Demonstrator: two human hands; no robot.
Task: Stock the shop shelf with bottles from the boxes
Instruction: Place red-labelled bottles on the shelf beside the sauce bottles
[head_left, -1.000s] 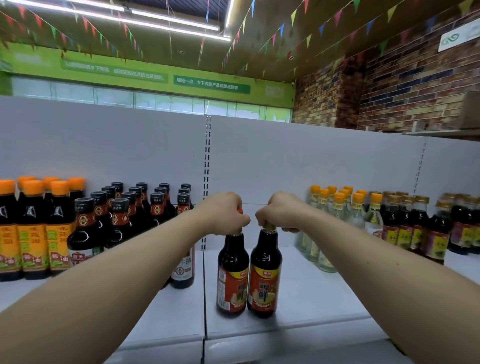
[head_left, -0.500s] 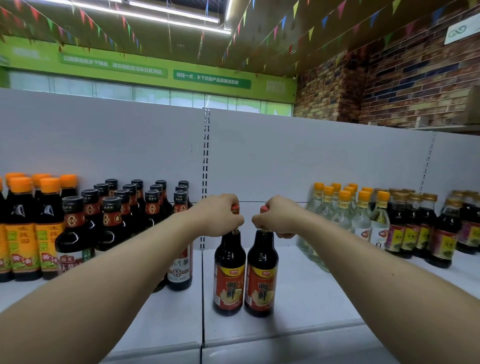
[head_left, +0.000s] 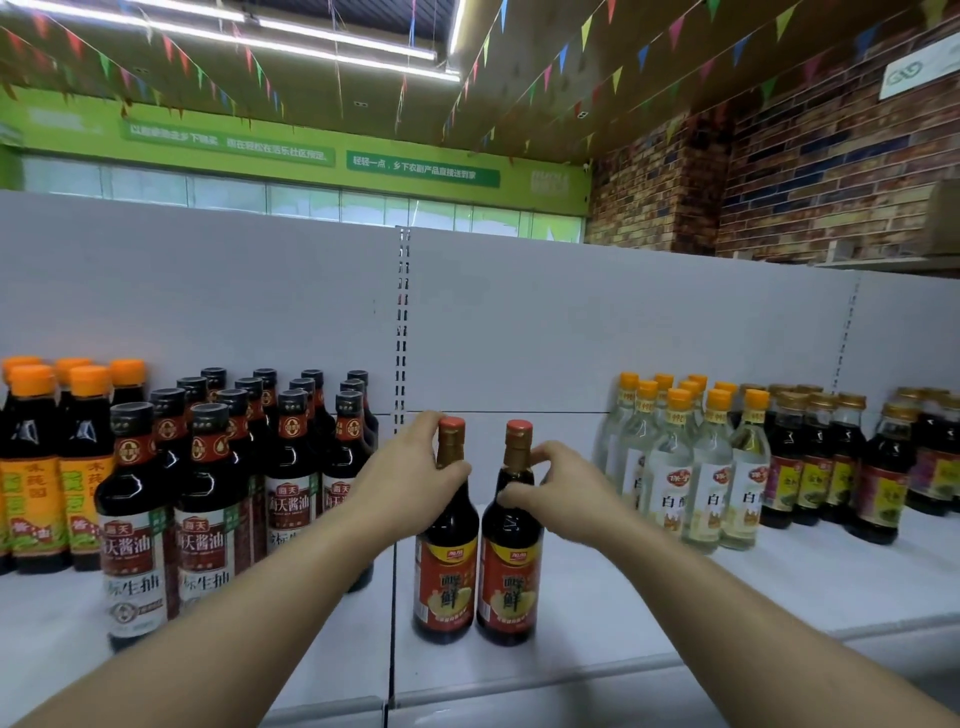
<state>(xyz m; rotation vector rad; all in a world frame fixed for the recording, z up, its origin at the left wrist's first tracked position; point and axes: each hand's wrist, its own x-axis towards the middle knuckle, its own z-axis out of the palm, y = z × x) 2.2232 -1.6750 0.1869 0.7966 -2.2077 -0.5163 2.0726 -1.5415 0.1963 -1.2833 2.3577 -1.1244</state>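
Two dark sauce bottles with red labels and red caps stand upright side by side on the white shelf (head_left: 597, 613), near its front edge. My left hand (head_left: 410, 483) is wrapped around the neck of the left bottle (head_left: 445, 577), just under its cap. My right hand (head_left: 563, 493) holds the neck and shoulder of the right bottle (head_left: 511, 582) loosely between thumb and fingers. Both caps show above my hands. Both forearms reach in from the bottom of the view.
Black-capped soy sauce bottles (head_left: 208, 499) crowd close on the left, with orange-capped bottles (head_left: 36, 467) beyond them. Clear vinegar bottles with orange caps (head_left: 696, 478) and dark gold-capped bottles (head_left: 836, 467) stand on the right. A white back panel (head_left: 571, 322) closes the shelf behind.
Both hands have slid down from the caps to the necks, so the red caps now show. The two bottles stand on the shelf in about the same spot.
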